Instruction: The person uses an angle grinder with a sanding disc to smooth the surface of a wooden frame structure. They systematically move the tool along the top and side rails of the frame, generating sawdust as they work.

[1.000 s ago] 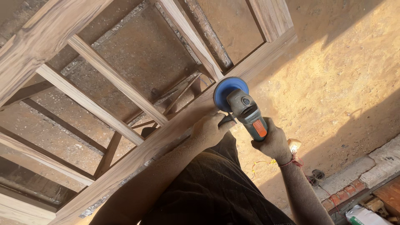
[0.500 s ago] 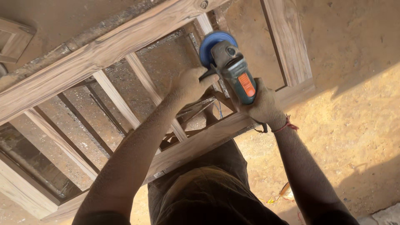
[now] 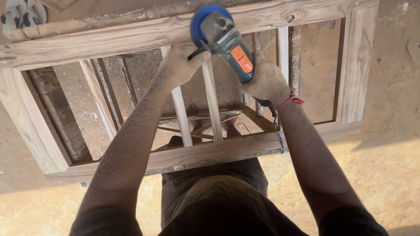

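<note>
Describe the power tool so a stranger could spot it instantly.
Find the big wooden frame lying on the sandy ground. On its far rail, both hands grip an angle grinder. It alone has a round blue disc, a grey head and an orange patch.

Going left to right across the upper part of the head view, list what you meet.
Sandal on the ground → left end of the wooden frame → left hand on the side handle → angle grinder with blue disc → right hand → red wrist thread → frame's right post.
</note>
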